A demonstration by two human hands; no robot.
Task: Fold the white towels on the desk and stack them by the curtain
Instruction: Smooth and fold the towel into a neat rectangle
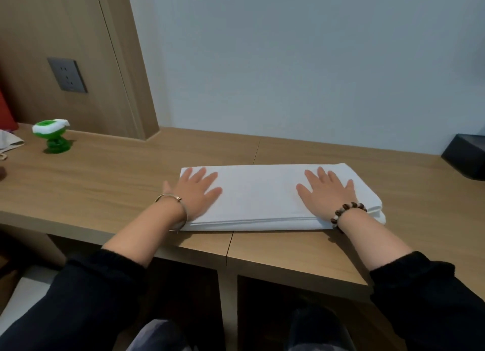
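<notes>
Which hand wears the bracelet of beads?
The right hand, flat on the right end of the towel, wears the beads; the left hand wears a thin metal bangle.

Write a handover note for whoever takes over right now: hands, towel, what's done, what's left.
Left hand: open, flat on the towel's left end.
Right hand: open, flat on its right end.
Towel: folded into a long layered strip, lying on the desk near the front edge.
Done: the lengthwise folds, judging by the layers.
Left: probably fold it shorter, then stack it by the curtain. No curtain, stack or other towel is in view.
Also on the desk: green toy far left, black box far right.
</notes>
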